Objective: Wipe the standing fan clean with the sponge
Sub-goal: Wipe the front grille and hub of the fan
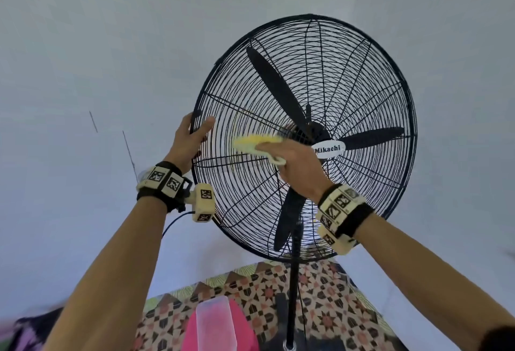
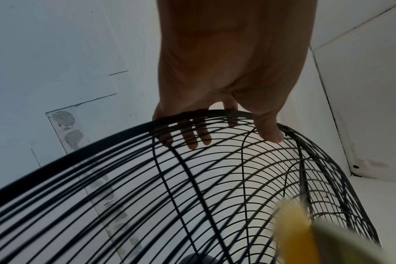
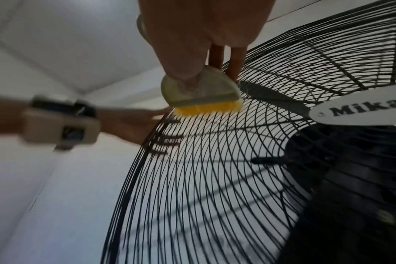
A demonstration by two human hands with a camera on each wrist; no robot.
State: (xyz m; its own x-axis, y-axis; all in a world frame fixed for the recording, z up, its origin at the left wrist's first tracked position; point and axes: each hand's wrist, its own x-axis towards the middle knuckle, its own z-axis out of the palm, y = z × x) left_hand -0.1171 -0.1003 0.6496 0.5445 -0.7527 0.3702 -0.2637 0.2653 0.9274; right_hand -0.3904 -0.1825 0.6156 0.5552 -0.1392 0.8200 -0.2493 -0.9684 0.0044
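A black standing fan (image 1: 334,85) with a round wire guard and a white "Mikachi" badge (image 1: 327,150) stands in front of me. My left hand (image 1: 192,136) grips the guard's left rim (image 2: 192,178), thumb on the front and fingers curled behind the wires. My right hand (image 1: 295,164) holds a pale-handled brush with yellow bristles (image 1: 256,143) against the front grille, just left of the badge. The right wrist view shows the brush (image 3: 203,96) pinched under the thumb, bristles on the wires. No sponge is in view.
The fan's black pole (image 1: 292,295) runs down to a patterned floor covering (image 1: 250,289). A pink container with a translucent lid (image 1: 217,325) sits below, left of the pole. White wall and ceiling surround the fan. A thin cable hangs by the pole.
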